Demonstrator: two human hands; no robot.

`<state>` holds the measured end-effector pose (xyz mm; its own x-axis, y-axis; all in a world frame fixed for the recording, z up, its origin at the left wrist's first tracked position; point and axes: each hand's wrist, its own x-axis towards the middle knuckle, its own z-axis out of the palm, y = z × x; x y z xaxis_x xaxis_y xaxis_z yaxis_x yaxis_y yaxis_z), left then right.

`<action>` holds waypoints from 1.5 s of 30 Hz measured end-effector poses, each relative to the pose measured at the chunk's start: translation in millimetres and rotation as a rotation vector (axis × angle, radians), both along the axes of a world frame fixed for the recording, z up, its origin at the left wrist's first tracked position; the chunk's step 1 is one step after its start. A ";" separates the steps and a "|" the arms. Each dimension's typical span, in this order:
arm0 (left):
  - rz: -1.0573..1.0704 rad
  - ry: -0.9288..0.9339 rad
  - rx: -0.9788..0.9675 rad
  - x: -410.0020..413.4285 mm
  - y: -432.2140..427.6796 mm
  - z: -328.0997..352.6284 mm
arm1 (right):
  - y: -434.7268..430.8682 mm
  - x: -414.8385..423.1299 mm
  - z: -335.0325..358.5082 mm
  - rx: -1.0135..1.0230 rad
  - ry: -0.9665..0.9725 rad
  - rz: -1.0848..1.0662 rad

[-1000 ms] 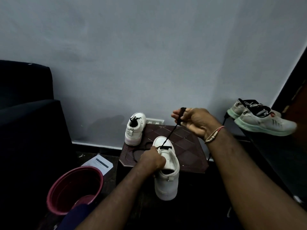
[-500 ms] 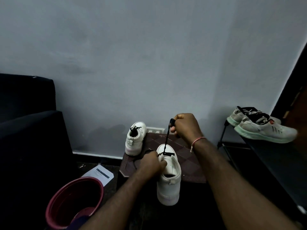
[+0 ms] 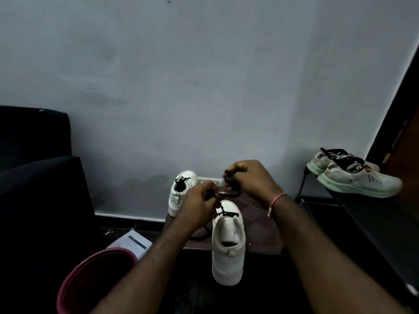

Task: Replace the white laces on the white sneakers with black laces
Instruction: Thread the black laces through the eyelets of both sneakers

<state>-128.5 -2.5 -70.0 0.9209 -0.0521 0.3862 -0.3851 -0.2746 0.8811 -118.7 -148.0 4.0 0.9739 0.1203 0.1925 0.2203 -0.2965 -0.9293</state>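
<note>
The thin black lace point(image 3: 230, 214) crosses the front eyelets of the near white leather sneaker point(image 3: 227, 243) as a short bar. From there it rises to a dark loop strung between the two hands just above the toe. The left hand point(image 3: 199, 201) has its fingers point(image 3: 209, 189) curled and pinching one part of the lace. The right hand point(image 3: 249, 181), with a pink thread band point(image 3: 275, 200) at the wrist, has its fingers point(image 3: 235, 169) bunched around the other part, slightly higher and farther back. More lace trails down under the left wrist.

The sneaker lies with its heel toward the camera, its toe on the low dark brown diamond-patterned worktop point(image 3: 260, 232) and its heel overhanging the front edge. A second white sneaker point(image 3: 181, 192), already carrying black lacing, stands at the worktop's far left corner by the pale grey wall point(image 3: 204, 87).

On the floor to the left lie a white printed sheet point(image 3: 133, 242) and a round maroon plastic tub point(image 3: 95, 268), beside a dark sofa point(image 3: 34, 177). On the right, a pair of grey running shoes with mint soles point(image 3: 353, 177) sits on a black rack point(image 3: 374, 223).
</note>
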 end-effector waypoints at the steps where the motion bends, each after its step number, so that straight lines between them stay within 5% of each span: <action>1: 0.008 0.006 -0.058 -1.8 0.5 -2.2 | -1.9 -0.1 2.7 0.123 0.035 -0.029; 8: 0.362 0.362 -0.378 14.5 24.7 -9.8 | -18.4 5.1 5.9 0.274 0.142 -0.094; 10: 0.365 0.432 -0.146 15.7 34.4 -10.7 | -19.2 5.9 9.7 0.302 0.108 -0.144; 12: 0.357 0.305 0.226 8.5 32.3 -3.3 | -16.1 8.4 10.3 0.196 0.059 -0.162; 13: 0.312 0.189 0.265 2.0 25.6 3.2 | -12.4 7.2 10.3 0.084 0.044 -0.109; 16: 0.110 -0.103 0.179 -10.9 4.9 24.6 | 6.8 0.6 10.5 -0.418 -0.046 0.172; 18: 0.048 -0.190 0.152 -9.2 1.0 28.5 | 15.5 -2.2 12.9 -0.569 -0.146 0.240; 24: 0.094 -0.074 -0.032 3.5 17.7 22.9 | 20.9 -5.0 -0.7 0.082 0.068 0.201; 27: 0.159 0.071 -0.071 5.6 27.1 18.1 | 22.5 -4.4 -11.9 0.431 -0.003 0.066; 30: 0.192 0.148 0.234 2.7 39.4 7.7 | 19.4 -5.2 -15.0 0.571 0.003 0.034; 32: 0.160 0.027 0.414 -3.8 35.0 5.3 | 21.8 -7.5 -18.8 0.535 0.067 0.091; 38: 0.291 -0.137 0.058 -9.8 4.9 17.1 | 34.8 -12.2 -23.3 0.469 0.153 0.177; 45: 0.006 0.194 -0.479 -22.2 -19.1 11.3 | 30.3 -14.8 -30.9 0.350 0.154 0.075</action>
